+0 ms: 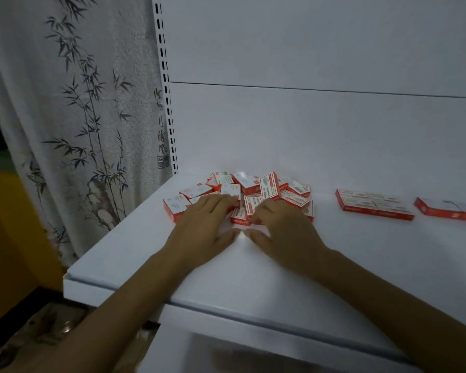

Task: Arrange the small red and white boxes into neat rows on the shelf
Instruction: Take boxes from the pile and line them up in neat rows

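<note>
Shelf (145,254). Pile of boxes (242,195), centre: unsorted. Two rows (374,204), right: done. Left hand (199,227), right hand (280,230): flat on pile, gripping nothing.

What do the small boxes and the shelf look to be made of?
Small boxes: likely printed cardboard, slightly glossy; sharp folded edges, printed red and white faces. Shelf: probably white-painted metal, smooth satin; thin front lip and slotted upright suggest it.

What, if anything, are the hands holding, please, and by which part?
Nothing is gripped: the left hand and right hand only rest fingers on the pile of boxes.
</note>
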